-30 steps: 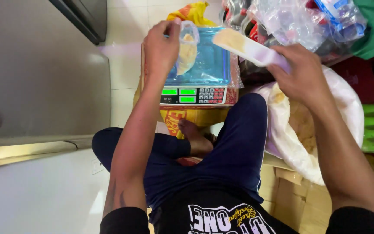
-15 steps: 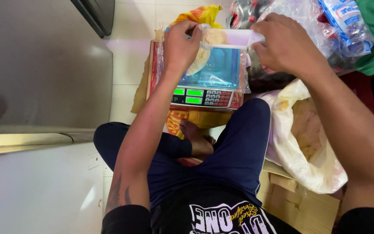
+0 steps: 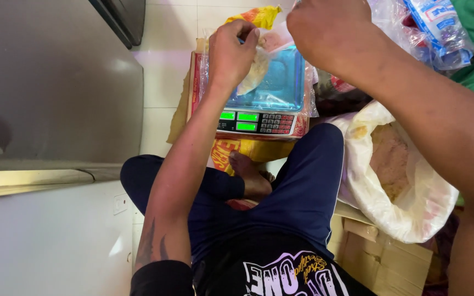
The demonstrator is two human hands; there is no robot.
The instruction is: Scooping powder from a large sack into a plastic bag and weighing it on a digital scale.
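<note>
Left hand (image 3: 231, 52) pinched shut on a small clear bag (image 3: 256, 68) over the scale (image 3: 259, 104); right hand (image 3: 327, 30) is a closed fist, contents hidden.

Both arms are stretched out forward over the crossed legs in dark blue trousers (image 3: 303, 197). The left hand (image 3: 234, 52) is curled up, fingertips pinched together. The right hand (image 3: 327, 30) is up just beside it, fingers bent and closed, forearm angling back toward the body.
</note>
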